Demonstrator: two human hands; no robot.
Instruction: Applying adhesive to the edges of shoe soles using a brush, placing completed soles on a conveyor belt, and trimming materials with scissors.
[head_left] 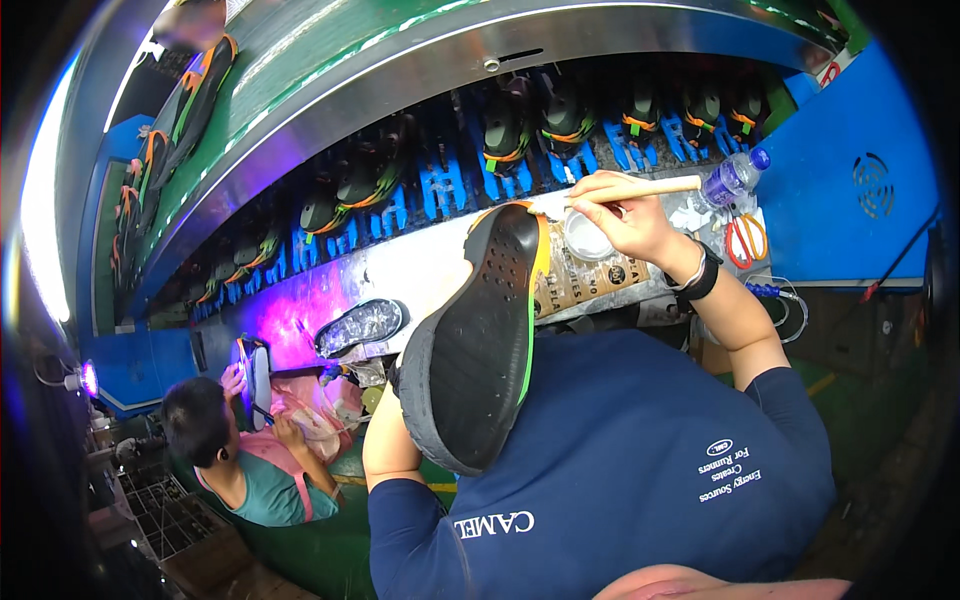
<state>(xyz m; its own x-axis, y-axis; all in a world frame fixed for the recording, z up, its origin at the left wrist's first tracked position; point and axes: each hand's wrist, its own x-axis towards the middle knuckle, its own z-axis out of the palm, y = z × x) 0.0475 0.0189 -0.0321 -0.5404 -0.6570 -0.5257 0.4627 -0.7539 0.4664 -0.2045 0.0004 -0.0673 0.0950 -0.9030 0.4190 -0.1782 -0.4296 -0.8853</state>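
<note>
A shoe [480, 340] with a black dotted sole and a green and yellow edge is held sole-up in front of my chest. My left hand is hidden beneath it and grips it from below; only my left forearm [388, 440] shows. My right hand [628, 218] is shut on a brush with a pale wooden handle [655, 187]. The brush end reaches down to a small white cup [585, 240] standing on a brown cardboard sheet [590, 278] on the bench.
Behind the bench, a curved conveyor rack [440, 185] of blue holders carries several dark shoes. A plastic bottle [735, 178] and orange-handled scissors [745, 240] lie at right by a blue panel [870, 190]. A co-worker [235, 450] sits lower left handling a sole under purple light. A clear sole [360, 325] lies on the bench.
</note>
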